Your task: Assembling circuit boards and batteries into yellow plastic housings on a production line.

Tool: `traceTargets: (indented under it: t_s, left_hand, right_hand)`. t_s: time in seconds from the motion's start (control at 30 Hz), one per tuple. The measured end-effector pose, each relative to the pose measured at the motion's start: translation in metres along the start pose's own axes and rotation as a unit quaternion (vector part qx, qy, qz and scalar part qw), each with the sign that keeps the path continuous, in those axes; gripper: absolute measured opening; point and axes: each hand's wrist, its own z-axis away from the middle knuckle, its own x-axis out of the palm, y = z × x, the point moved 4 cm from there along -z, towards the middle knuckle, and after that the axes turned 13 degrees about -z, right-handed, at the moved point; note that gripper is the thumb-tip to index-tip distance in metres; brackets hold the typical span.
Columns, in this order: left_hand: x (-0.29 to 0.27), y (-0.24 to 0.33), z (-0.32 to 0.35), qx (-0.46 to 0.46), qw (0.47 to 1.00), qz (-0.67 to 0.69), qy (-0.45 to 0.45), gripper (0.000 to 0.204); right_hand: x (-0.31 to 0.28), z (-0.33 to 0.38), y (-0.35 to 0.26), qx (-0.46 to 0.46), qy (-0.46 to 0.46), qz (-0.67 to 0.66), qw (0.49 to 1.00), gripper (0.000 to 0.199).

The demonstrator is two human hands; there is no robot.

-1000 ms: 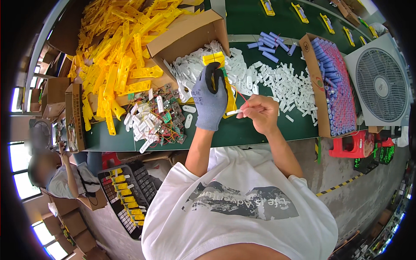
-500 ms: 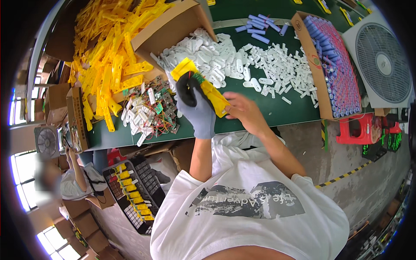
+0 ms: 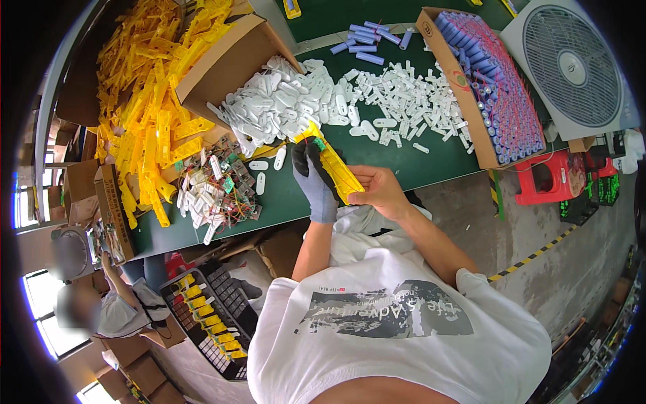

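Observation:
A long yellow plastic housing point(image 3: 340, 172) slants between my two hands above the near edge of the green table. My left hand point(image 3: 313, 185), in a grey glove with black-coated fingers, is closed round its upper part. A small green circuit board point(image 3: 319, 143) shows beside the gloved fingers at that end. My bare right hand point(image 3: 382, 194) pinches the lower end of the housing between thumb and fingers. Loose white plastic pieces point(image 3: 260, 183) lie on the table just left of the glove. What sits inside the housing is hard to make out.
Yellow housings point(image 3: 151, 128) heap at the left, near wired circuit boards point(image 3: 225, 185). White covers point(image 3: 282, 97) spill from a cardboard box point(image 3: 222, 60); small white parts point(image 3: 410, 101) lie right. Beyond are purple cells point(image 3: 369, 58), a box of cells point(image 3: 464, 111) and a fan point(image 3: 572, 71).
The yellow housing has turned in my hands, so its open, hollow side now shows more. Both hands sit slightly lower in the picture, and the whole view has shifted a little.

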Motion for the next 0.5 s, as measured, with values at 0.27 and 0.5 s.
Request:
traceTargets:
  t_s: [0.27,0.5]
  left_hand:
    - [-0.002,-0.017,0.000,-0.069,0.996,0.001,-0.049,0.016]
    - [-0.004,-0.039,-0.007,-0.057,0.988,-0.105,-0.094,0.019]
  right_hand:
    - [-0.020,-0.019,-0.072,-0.233,0.186,0.695,0.654,0.028]
    - [-0.026,-0.035,-0.074,-0.227,0.169,0.681,0.675,0.018]
